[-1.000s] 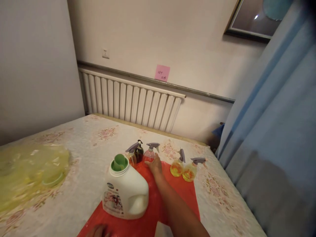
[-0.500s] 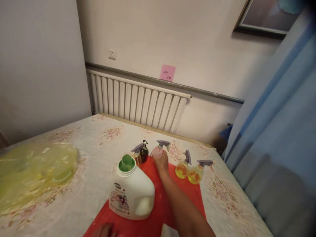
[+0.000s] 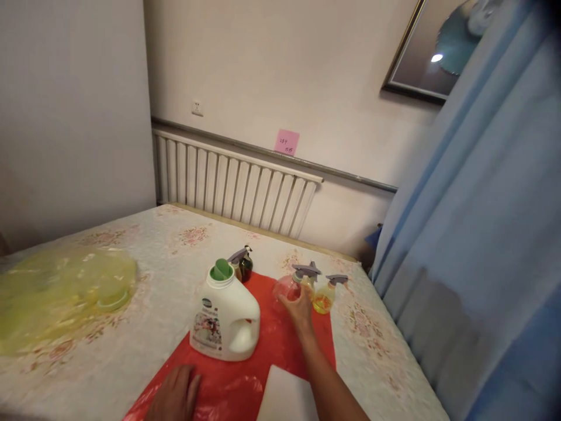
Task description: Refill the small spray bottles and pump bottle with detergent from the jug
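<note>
Right hand [image 3: 298,307] has the pink spray bottle [image 3: 284,287] gripped: thumb on the left side of the body, fingers around the far right side, partly hidden. Bottle is see-through pink plastic, round-bellied, narrowing to a short neck under a grey trigger head. Nozzle end points right, whole bottle leans right. Edges a bit blurred; liquid level unreadable. Position: over the far part of the red sheet [image 3: 232,397], right of the white jug [image 3: 225,327]. Can't tell if its base touches the sheet.

Just right of it: two yellow spray bottles, same grey heads. Near one mostly hidden behind the pink bottle and hand; the right yellow bottle [image 3: 323,299] is clear, yellow liquid low in the body, orange print.

Left hand [image 3: 173,394] lies palm down at the near left of the sheet, fingers loose, nothing visible in it.

Jug stands upright, picture label on front, green cup [image 3: 221,269] in its mouth. Behind it, a dark bottle [image 3: 246,268] beside another grey-headed sprayer [image 3: 236,269]. White block [image 3: 287,394] at the near edge, beside the right forearm.
</note>
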Available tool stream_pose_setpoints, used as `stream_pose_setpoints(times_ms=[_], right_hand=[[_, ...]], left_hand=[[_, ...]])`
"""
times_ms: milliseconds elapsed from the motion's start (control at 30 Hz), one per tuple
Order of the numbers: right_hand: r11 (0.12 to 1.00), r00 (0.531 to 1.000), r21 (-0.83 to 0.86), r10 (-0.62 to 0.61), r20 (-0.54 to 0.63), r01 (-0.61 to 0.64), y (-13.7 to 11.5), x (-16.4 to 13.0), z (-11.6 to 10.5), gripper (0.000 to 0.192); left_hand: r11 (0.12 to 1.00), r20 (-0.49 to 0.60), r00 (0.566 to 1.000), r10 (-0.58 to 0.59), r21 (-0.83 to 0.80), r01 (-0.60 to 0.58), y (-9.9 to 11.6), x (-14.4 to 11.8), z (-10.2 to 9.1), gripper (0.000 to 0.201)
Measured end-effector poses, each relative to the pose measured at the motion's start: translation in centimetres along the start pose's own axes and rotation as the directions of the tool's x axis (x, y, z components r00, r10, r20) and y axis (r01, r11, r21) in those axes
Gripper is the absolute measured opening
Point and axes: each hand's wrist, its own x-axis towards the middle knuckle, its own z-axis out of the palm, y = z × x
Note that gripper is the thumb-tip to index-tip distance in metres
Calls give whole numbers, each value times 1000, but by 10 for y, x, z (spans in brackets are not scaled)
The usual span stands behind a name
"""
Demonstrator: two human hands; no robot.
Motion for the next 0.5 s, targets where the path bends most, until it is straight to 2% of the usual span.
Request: stream_pose_setpoints(times_ms=[133, 233, 367, 500], right_hand=[[996, 992, 17, 86, 89, -88, 8, -59, -39, 70], [991, 982, 35, 121, 145, -127, 9, -100, -59, 69], [973, 961, 147, 138, 238, -177, 5, -143, -72, 63], [949, 923, 217, 141, 358, -229, -5, -171, -78, 61]], left_hand=[[1000, -12, 1000, 29, -3, -29, 8, 2, -8, 29], [999, 4, 999, 37, 10, -37, 16, 2, -15, 30], [1000, 96, 995, 15, 0, -15, 21, 5, -18, 31], [999, 147, 989, -6, -32, 10, 17, 13, -22, 30]])
